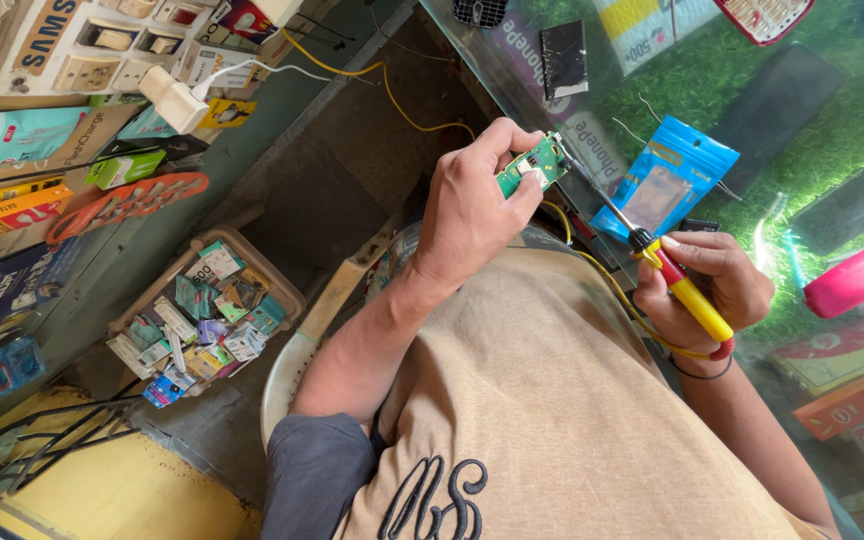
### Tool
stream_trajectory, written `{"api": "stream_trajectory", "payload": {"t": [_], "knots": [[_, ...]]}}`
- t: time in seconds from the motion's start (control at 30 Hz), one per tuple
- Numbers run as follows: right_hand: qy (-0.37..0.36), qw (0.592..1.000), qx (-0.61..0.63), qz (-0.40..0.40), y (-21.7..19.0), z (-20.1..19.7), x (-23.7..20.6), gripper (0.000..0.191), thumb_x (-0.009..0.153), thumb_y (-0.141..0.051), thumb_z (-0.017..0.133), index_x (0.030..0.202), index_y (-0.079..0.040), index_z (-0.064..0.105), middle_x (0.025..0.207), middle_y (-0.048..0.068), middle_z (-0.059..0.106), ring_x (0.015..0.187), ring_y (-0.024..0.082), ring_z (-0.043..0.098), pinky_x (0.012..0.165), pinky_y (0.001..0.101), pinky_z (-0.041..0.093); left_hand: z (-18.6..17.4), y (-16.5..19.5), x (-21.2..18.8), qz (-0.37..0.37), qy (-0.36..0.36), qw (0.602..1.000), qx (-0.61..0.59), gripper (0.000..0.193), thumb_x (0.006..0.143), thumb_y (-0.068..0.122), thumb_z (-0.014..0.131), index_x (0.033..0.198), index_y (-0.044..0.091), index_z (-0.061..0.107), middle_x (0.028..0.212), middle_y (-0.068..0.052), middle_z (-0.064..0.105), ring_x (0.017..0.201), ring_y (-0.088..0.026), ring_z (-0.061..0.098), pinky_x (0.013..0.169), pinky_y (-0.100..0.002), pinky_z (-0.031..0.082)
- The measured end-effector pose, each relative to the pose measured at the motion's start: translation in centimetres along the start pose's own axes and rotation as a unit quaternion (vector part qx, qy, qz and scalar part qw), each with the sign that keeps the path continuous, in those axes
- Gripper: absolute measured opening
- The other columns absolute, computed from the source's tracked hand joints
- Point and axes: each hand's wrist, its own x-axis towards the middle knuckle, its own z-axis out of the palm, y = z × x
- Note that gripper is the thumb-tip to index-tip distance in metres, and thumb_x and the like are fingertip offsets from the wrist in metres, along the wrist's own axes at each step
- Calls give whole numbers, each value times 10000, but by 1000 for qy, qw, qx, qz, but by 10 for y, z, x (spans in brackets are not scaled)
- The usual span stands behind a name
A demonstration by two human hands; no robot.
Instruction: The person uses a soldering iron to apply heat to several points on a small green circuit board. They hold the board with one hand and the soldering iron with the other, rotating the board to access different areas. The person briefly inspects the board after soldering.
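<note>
My left hand (467, 215) has its fingers clamped on a small green circuit board (532, 163); my right hand (707, 285) grips a yellow soldering iron (687, 295), tip at the board.

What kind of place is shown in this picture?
Probably a small phone repair stall. The left hand holds a green circuit board, the right hand a yellow soldering iron, and a box of small packets sits beside the counter.

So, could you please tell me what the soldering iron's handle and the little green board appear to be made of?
Soldering iron, held in the right hand: the handle looks like glossy yellow plastic with a red collar. Green board, pinched in the left hand: probably laminate circuit board, matte green with small metal parts.
</note>
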Motion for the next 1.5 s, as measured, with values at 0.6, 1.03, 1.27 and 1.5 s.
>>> {"api": "stream_trajectory", "payload": {"t": [0.6,1.03,1.27,1.5], "knots": [[-64,989,65,118,-34,-19,39,163,1009,4,797,1052,79,659,942,164,721,826,154,732,754,225,587,-1,0,2,6,-7,1000,1,214,876,53,712,1075,17,642,871,-119,746,803,-214,778,734,-325,602],[-103,992,-38,59,-54,-23,72,186,966,-31,834,972,73,680,895,158,735,764,151,722,710,222,574,-1,-2,3,-10,-15,1000,-16,208,880,39,687,1079,4,634,950,-137,766,855,-216,793,768,-316,602],[-112,991,-50,51,-60,-23,79,179,938,-29,826,981,64,679,884,161,734,747,151,719,687,218,568,-1,-3,3,-4,-18,999,-31,224,885,44,688,1098,10,627,982,-128,772,892,-206,797,781,-309,612],[-127,989,-62,47,-64,-24,83,184,951,-8,845,970,71,679,891,166,736,745,150,714,688,216,563,-1,-5,3,-7,-21,999,-29,238,880,41,695,1107,10,634,975,-131,777,884,-198,795,770,-307,608]]}}
